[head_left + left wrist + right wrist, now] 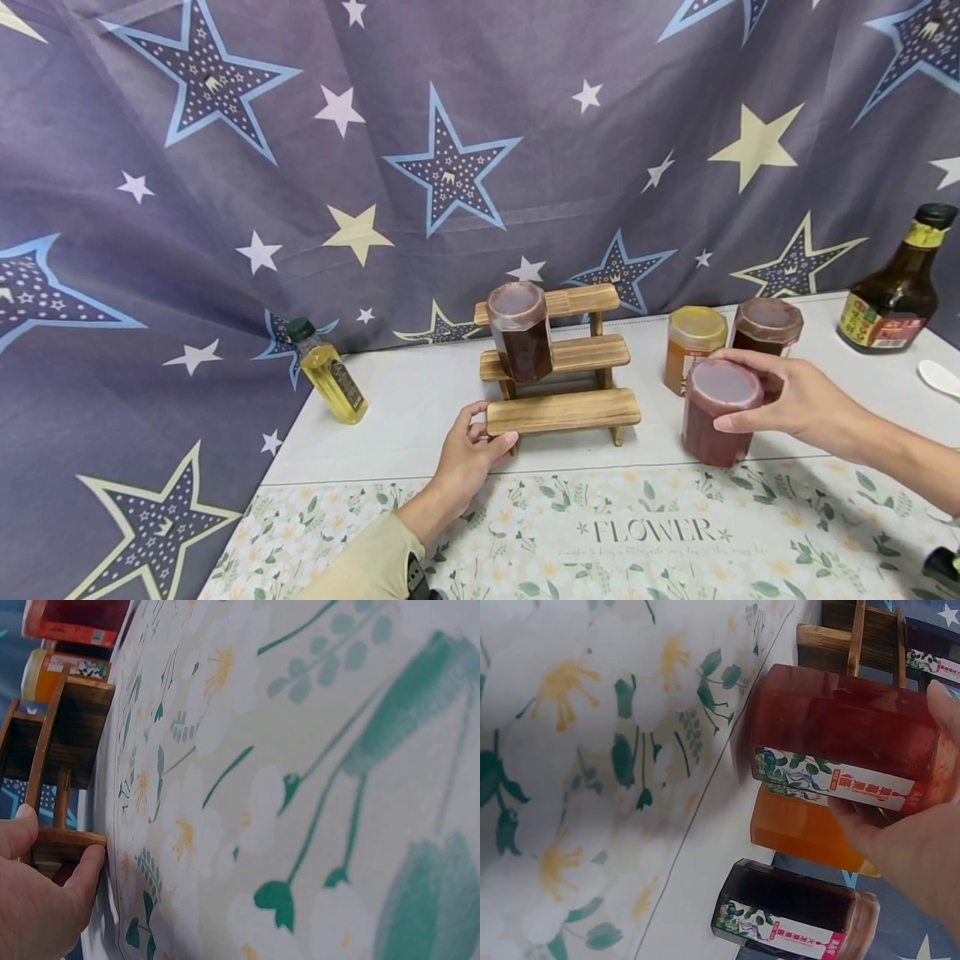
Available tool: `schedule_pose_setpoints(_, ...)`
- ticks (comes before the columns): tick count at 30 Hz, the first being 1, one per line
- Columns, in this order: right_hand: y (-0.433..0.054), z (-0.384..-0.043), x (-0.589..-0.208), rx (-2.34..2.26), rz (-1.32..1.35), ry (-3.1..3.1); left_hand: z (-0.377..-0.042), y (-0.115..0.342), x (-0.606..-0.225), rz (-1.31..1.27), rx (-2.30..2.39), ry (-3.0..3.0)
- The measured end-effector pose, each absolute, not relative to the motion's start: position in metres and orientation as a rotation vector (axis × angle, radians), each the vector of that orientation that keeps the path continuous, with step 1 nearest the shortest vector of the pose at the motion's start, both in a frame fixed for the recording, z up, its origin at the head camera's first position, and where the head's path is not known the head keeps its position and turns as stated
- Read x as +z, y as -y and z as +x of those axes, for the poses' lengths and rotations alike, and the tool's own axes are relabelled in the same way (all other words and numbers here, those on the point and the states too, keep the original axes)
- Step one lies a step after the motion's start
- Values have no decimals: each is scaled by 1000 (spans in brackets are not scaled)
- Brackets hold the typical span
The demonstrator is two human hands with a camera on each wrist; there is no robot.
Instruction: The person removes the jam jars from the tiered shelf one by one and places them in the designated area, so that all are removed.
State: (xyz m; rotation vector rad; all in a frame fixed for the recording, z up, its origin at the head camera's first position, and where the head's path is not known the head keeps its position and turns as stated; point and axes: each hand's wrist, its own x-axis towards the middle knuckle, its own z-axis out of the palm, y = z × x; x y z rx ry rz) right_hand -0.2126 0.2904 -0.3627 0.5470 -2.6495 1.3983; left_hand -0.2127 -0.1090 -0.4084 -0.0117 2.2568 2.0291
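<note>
My right hand point(798, 400) grips a jar of red jam point(718, 421) near its lid, to the right of a three-step wooden stand point(562, 410). A printed label point(840, 780) faces the right wrist camera. Whether the jar's base touches the table, I cannot tell. With thumb and fingers my left hand point(467, 454) holds the left end of the stand's lowest step; the left wrist view shows the thumb and a finger at the end piece point(67, 838). A dark jam jar point(522, 342) stands on the left of the middle step.
Behind the held jar are an orange jam jar point(684, 354) and another dark jam jar point(767, 323). Farther right stand a brown sauce bottle point(892, 287) and a white spoon point(939, 379). A small oil bottle point(332, 379) is at left. A star-patterned cloth point(300, 167) hangs behind.
</note>
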Motion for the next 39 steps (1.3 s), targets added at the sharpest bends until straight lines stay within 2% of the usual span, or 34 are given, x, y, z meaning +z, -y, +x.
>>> schedule_pose_setpoints(22, -298, -214, -371, 1493, 471, 2731, -213, 109, -409, -18, 2061, -2230)
schedule_pose_setpoints(33, -300, -216, -374, 1701, 707, 2603, -213, 109, -410, -11, 2046, -2245)
schedule_pose_setpoints(39, -300, -218, -359, 1440, 725, 2608, -212, 109, -409, -9, 2033, -2251)
